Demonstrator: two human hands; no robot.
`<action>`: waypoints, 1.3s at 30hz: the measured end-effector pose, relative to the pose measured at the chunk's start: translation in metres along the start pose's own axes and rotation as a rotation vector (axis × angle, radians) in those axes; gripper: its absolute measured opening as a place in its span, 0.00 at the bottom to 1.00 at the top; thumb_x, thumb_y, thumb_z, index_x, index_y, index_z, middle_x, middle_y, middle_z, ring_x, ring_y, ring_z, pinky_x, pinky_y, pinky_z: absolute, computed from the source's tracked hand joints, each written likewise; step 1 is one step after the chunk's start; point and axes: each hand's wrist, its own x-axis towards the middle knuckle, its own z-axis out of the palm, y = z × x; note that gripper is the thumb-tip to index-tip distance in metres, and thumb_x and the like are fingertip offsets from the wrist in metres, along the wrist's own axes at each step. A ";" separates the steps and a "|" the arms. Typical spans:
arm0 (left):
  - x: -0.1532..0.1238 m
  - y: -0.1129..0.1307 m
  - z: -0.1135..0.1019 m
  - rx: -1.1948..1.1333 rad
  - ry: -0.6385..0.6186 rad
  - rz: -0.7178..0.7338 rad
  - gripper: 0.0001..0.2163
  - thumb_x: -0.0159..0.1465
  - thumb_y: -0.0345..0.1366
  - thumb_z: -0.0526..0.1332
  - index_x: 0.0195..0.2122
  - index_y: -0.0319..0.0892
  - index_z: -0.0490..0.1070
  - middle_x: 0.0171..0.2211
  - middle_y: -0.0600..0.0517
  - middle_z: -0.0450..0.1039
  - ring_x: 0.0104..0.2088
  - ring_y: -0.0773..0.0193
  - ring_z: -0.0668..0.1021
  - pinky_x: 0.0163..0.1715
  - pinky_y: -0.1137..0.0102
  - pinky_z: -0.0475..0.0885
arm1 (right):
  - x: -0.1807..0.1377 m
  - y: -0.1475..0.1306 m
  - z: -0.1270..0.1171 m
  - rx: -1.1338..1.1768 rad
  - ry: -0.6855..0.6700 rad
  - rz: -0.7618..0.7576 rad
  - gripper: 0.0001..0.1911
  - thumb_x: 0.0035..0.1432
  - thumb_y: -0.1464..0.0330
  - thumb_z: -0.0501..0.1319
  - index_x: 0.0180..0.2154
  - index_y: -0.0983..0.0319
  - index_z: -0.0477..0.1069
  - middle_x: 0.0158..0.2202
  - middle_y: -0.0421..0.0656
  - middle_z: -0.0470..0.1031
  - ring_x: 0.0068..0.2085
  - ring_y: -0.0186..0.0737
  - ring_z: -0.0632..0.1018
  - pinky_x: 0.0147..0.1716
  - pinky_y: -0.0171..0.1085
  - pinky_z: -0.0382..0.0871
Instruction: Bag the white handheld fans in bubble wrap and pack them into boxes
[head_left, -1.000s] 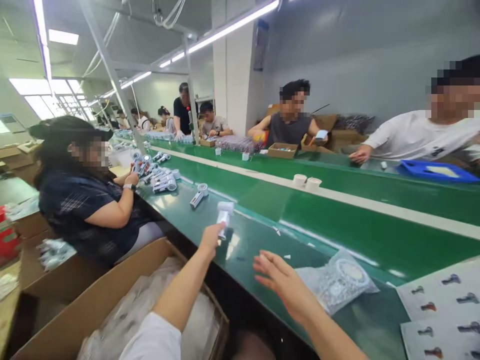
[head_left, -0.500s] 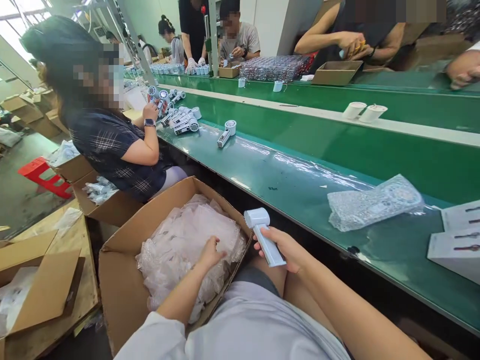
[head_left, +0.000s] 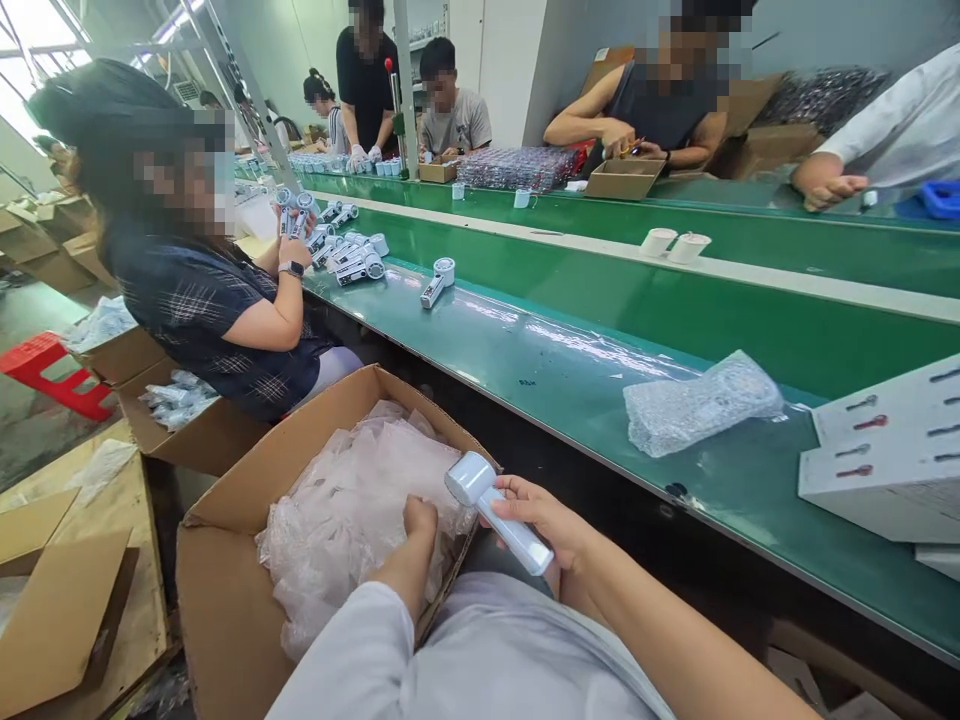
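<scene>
My right hand is wrapped around the handle of a pale blue handheld fan, whose round head points up and to the left. The fan is held over my lap, beside the cardboard box's right edge. Inside that open cardboard box lies a heap of clear bubble-wrap bags. My left hand is down at the right side of the heap, its fingers curled closed against a bag; the fingertips are partly hidden.
On the green bench lie a bubble-wrapped package, a single fan and a pile of fans. White printed boxes stand at the right. A co-worker sits at the left, holding fans; others work across the belt.
My left hand has gone from loosely spread fingers to a closed grip on the bags. The fan in my right hand has moved slightly left and down and tilted. The view has shifted.
</scene>
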 end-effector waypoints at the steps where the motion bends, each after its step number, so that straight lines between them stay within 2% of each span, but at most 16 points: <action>1: -0.003 0.001 -0.001 -0.033 0.004 0.020 0.06 0.60 0.32 0.58 0.35 0.37 0.72 0.37 0.39 0.77 0.43 0.50 0.78 0.39 0.65 0.67 | 0.000 0.000 -0.001 0.011 -0.009 0.000 0.32 0.38 0.63 0.75 0.44 0.61 0.64 0.35 0.41 0.73 0.36 0.44 0.78 0.25 0.38 0.75; 4: -0.018 0.006 -0.013 -0.152 -0.014 0.146 0.08 0.61 0.32 0.55 0.29 0.38 0.73 0.34 0.41 0.77 0.42 0.51 0.77 0.42 0.63 0.68 | -0.004 -0.003 -0.006 0.019 -0.045 0.028 0.39 0.38 0.65 0.75 0.50 0.60 0.59 0.35 0.41 0.73 0.35 0.46 0.79 0.23 0.37 0.74; 6: -0.032 0.012 -0.030 -0.243 -0.062 0.273 0.08 0.59 0.34 0.56 0.31 0.39 0.74 0.36 0.43 0.77 0.43 0.53 0.77 0.44 0.65 0.68 | -0.005 -0.003 -0.006 0.017 -0.090 0.072 0.45 0.38 0.67 0.74 0.55 0.59 0.54 0.36 0.41 0.73 0.35 0.47 0.80 0.23 0.36 0.73; 10: -0.057 0.029 -0.071 -0.412 -0.321 0.562 0.10 0.52 0.38 0.64 0.34 0.39 0.78 0.35 0.48 0.78 0.38 0.58 0.77 0.40 0.68 0.70 | -0.001 -0.006 0.008 -0.017 -0.262 0.202 0.57 0.36 0.71 0.73 0.63 0.58 0.45 0.35 0.39 0.74 0.34 0.47 0.81 0.25 0.37 0.74; 12: -0.062 0.037 -0.089 -0.477 -0.446 0.637 0.11 0.51 0.40 0.66 0.32 0.38 0.78 0.30 0.49 0.77 0.32 0.60 0.76 0.35 0.68 0.70 | 0.000 -0.010 0.017 -0.037 -0.323 0.214 0.51 0.36 0.70 0.73 0.61 0.60 0.53 0.35 0.42 0.75 0.32 0.46 0.80 0.26 0.37 0.74; 14: -0.062 0.045 -0.102 -0.583 -0.462 0.626 0.11 0.52 0.41 0.65 0.30 0.37 0.77 0.26 0.50 0.75 0.29 0.63 0.74 0.33 0.69 0.69 | -0.001 -0.015 0.020 -0.065 -0.309 0.178 0.39 0.38 0.68 0.72 0.54 0.63 0.64 0.36 0.45 0.76 0.32 0.44 0.80 0.24 0.35 0.73; 16: -0.061 0.055 -0.108 -0.720 -0.411 0.567 0.11 0.53 0.42 0.65 0.28 0.37 0.75 0.24 0.52 0.73 0.27 0.66 0.72 0.31 0.71 0.67 | -0.004 -0.019 0.019 -0.109 -0.234 0.137 0.30 0.40 0.68 0.71 0.48 0.64 0.70 0.36 0.46 0.76 0.31 0.42 0.80 0.22 0.32 0.72; 19: -0.071 0.071 -0.108 -0.762 -0.327 0.564 0.12 0.57 0.43 0.61 0.27 0.39 0.70 0.22 0.54 0.68 0.25 0.68 0.69 0.29 0.72 0.66 | -0.009 -0.019 0.016 -0.120 -0.121 0.094 0.26 0.40 0.69 0.70 0.44 0.64 0.71 0.35 0.45 0.76 0.30 0.41 0.79 0.19 0.30 0.70; 20: -0.076 0.076 -0.107 -0.699 -0.289 0.633 0.11 0.60 0.43 0.59 0.27 0.39 0.69 0.22 0.54 0.67 0.25 0.68 0.68 0.28 0.72 0.65 | -0.011 -0.019 0.015 -0.101 -0.097 0.082 0.26 0.39 0.69 0.70 0.44 0.64 0.71 0.34 0.45 0.76 0.30 0.42 0.79 0.18 0.30 0.70; 22: -0.089 0.084 -0.107 -0.498 -0.147 0.891 0.10 0.65 0.39 0.55 0.29 0.40 0.67 0.24 0.54 0.66 0.26 0.67 0.68 0.27 0.72 0.65 | -0.016 -0.020 0.013 -0.055 -0.065 0.055 0.28 0.39 0.68 0.70 0.46 0.65 0.70 0.33 0.46 0.77 0.30 0.44 0.79 0.17 0.31 0.70; 26: -0.096 0.081 -0.108 -0.090 0.309 1.526 0.04 0.65 0.28 0.55 0.36 0.41 0.68 0.30 0.49 0.69 0.33 0.62 0.71 0.34 0.67 0.68 | -0.027 -0.027 0.013 -0.005 0.025 -0.027 0.28 0.39 0.68 0.71 0.45 0.65 0.69 0.36 0.47 0.77 0.29 0.47 0.80 0.17 0.37 0.73; 28: -0.089 0.073 -0.102 0.046 0.499 1.643 0.07 0.63 0.24 0.56 0.42 0.40 0.67 0.32 0.47 0.70 0.34 0.60 0.72 0.36 0.64 0.70 | -0.031 -0.028 0.013 0.038 0.087 -0.064 0.27 0.38 0.69 0.70 0.43 0.64 0.68 0.39 0.47 0.76 0.28 0.47 0.80 0.16 0.38 0.74; 30: -0.082 0.066 -0.092 0.113 0.602 1.609 0.09 0.63 0.24 0.56 0.44 0.39 0.66 0.32 0.47 0.70 0.34 0.59 0.73 0.35 0.64 0.71 | -0.030 -0.025 0.015 0.078 0.152 -0.074 0.26 0.40 0.70 0.69 0.44 0.64 0.67 0.39 0.47 0.75 0.28 0.46 0.80 0.16 0.39 0.74; 33: -0.086 0.065 -0.075 0.066 0.604 1.411 0.08 0.64 0.24 0.53 0.42 0.39 0.66 0.30 0.48 0.69 0.31 0.62 0.74 0.30 0.68 0.72 | -0.023 -0.018 0.018 0.101 0.279 -0.087 0.22 0.45 0.72 0.67 0.44 0.64 0.66 0.36 0.46 0.74 0.27 0.46 0.80 0.17 0.40 0.74; 35: -0.100 0.073 -0.066 -0.011 0.518 1.333 0.07 0.65 0.25 0.52 0.41 0.40 0.65 0.30 0.50 0.69 0.30 0.63 0.74 0.29 0.70 0.72 | -0.019 -0.015 0.020 0.132 0.362 -0.093 0.18 0.48 0.73 0.65 0.42 0.63 0.65 0.33 0.43 0.74 0.26 0.42 0.79 0.18 0.38 0.74; 39: -0.129 0.096 -0.062 -0.097 0.301 1.443 0.08 0.65 0.25 0.53 0.42 0.41 0.66 0.34 0.48 0.71 0.35 0.63 0.75 0.37 0.68 0.74 | -0.019 -0.024 0.023 0.247 0.373 -0.012 0.09 0.54 0.76 0.62 0.37 0.62 0.65 0.26 0.37 0.71 0.22 0.31 0.74 0.21 0.29 0.72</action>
